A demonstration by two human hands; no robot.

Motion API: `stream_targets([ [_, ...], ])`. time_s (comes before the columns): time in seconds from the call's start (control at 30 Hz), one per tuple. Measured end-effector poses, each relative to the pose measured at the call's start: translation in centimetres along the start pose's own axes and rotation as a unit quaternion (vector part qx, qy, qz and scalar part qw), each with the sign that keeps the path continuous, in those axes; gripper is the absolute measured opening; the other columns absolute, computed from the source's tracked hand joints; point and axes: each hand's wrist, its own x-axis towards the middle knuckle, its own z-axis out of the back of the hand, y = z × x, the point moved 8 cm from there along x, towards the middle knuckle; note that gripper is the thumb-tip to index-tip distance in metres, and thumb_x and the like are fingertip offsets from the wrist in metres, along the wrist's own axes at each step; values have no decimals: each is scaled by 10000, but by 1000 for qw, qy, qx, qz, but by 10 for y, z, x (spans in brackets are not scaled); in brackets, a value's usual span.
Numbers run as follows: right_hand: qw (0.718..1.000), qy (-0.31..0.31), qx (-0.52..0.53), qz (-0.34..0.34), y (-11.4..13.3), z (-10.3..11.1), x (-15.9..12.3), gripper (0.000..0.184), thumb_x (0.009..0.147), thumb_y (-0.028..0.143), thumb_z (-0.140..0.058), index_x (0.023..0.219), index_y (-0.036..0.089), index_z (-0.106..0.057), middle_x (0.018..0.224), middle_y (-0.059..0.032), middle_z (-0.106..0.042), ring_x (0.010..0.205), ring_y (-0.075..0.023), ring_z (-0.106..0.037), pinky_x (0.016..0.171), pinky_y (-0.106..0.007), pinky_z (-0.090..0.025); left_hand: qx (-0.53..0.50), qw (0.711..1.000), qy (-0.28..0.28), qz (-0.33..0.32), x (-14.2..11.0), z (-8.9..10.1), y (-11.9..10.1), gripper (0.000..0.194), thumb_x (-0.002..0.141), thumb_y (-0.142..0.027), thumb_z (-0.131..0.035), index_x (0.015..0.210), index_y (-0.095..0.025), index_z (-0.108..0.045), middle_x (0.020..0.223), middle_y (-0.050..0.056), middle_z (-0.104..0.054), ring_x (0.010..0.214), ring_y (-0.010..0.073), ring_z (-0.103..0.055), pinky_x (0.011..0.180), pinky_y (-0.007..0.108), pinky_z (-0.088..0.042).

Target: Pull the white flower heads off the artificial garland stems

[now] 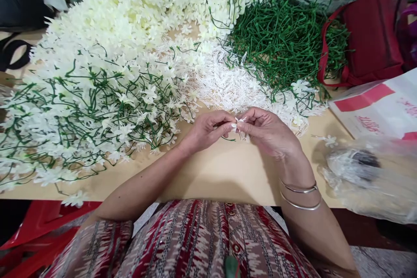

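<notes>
Between my fingertips is a small white artificial flower (239,124), pinched from both sides above the near part of the table. My left hand (208,129) closes thumb and forefinger on its left side. My right hand (269,130) grips it from the right, with thumb against forefinger. A bit of green stem shows just below the fingers. Right behind my hands lies a heap of thin white stamens (224,82). To the left spreads a pile of white flowers on green stems (107,100).
Loose white petals (130,13) are heaped at the back left, green stems (280,30) at the back right. A red bag (371,34), a white printed bag (381,104) and a clear plastic bag (374,182) line the right side. A single flower (330,140) lies near them.
</notes>
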Motion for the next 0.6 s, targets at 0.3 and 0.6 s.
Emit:
stream_targets([
  [0.3,990,-52,-96,86,22,10,-16,211,777,388,-842,814,262,-677,804,-3,-677,752,-181,-598,724,-346,-470,-47,993,-112,-2,-2,13,0,349,955,-525,-681,886,-183,-667,708,-15,-595,585,83,-503,559,222,-435],
  [0.6,808,-88,-561,156,32,-2,-31,171,870,122,-606,738,229,-607,845,-85,-644,849,-271,-555,812,-445,-420,32,996,-48,-63,-6,-2,-14,250,974,-382,-660,871,-157,-692,716,0,-636,601,81,-502,560,215,-392],
])
